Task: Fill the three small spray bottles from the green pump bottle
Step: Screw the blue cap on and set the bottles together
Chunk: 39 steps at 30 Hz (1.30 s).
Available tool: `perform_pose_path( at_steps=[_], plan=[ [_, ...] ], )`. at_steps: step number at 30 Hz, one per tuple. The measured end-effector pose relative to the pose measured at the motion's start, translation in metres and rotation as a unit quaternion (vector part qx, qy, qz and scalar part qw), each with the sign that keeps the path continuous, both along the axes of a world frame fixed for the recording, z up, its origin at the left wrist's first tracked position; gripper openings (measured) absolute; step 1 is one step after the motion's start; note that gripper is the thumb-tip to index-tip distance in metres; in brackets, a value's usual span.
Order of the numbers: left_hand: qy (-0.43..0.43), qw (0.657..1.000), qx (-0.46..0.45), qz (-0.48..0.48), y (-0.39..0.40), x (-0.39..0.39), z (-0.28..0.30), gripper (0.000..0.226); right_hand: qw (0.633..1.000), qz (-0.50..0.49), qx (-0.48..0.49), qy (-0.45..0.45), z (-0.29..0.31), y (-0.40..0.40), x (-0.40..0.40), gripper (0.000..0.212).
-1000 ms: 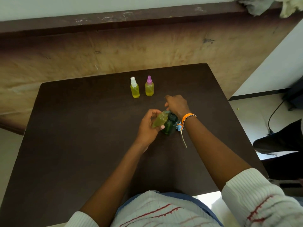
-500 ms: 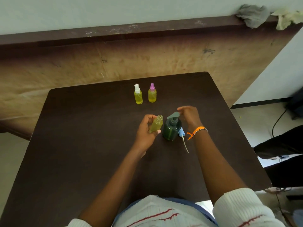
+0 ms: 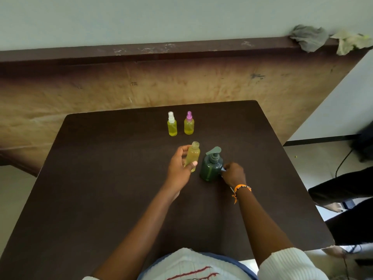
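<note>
Flanking the uncapped bottle (image 3: pixel 193 156): capped bottles (image 3: pixel 172 124) behind; green pump bottle (image 3: pixel 211 166) beside.

Dark brown table (image 3: pixel 101 178) sits against a worn tan wall panel (image 3: pixel 101 91) topped by a dark ledge (image 3: pixel 141 51), pale wall (image 3: pixel 161 17) above. Two crumpled cloths on the ledge at far right, a grey one (image 3: pixel 308 37) and a pale yellowish one (image 3: pixel 351 42) just beside it. Right of the table: light floor (image 3: pixel 314 158), a black cable (image 3: pixel 343 160), and dark shapes at the frame edge, too unclear to identify.
</note>
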<state>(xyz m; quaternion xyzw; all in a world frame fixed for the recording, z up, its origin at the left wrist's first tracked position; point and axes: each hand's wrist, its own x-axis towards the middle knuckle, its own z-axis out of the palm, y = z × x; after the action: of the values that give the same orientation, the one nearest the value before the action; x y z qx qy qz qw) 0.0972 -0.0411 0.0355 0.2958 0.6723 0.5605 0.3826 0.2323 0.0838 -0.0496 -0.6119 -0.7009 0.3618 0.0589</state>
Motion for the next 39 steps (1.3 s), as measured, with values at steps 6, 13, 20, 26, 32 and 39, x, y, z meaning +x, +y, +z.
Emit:
perform_pose_path(
  at_steps=[6, 13, 20, 26, 32, 39],
  plan=[
    [-0.012, 1.000, 0.027, 0.009, -0.001, 0.001, 0.008, 0.038, 0.999, -0.036, -0.008, 0.040, 0.016, 0.005, 0.002, 0.027],
    [-0.020, 0.998, 0.052, 0.026, 0.002, -0.005, 0.025, 0.040, 0.967, -0.100, 0.075, 0.223, 0.115, 0.025, -0.010, 0.019],
    [-0.018, 0.996, 0.085, 0.013, 0.001, -0.004, 0.044, 0.043, 0.898, -0.037, 0.079, 0.430, 0.194, 0.002, -0.026, 0.020],
    [-0.009, 0.995, 0.097, 0.012, 0.000, -0.007, 0.046, 0.042, 0.854, -0.011, 0.096, 0.512, 0.219, -0.025, -0.037, 0.024],
    [-0.007, 0.994, 0.105, 0.011, -0.002, -0.006, 0.048, 0.043, 0.845, 0.027, 0.110, 0.522, 0.220, -0.038, -0.050, 0.024],
    [-0.001, 0.995, 0.102, 0.013, -0.005, -0.006, 0.048, 0.045, 0.834, 0.050, 0.137, 0.531, 0.221, -0.042, -0.054, 0.025]
  ],
)
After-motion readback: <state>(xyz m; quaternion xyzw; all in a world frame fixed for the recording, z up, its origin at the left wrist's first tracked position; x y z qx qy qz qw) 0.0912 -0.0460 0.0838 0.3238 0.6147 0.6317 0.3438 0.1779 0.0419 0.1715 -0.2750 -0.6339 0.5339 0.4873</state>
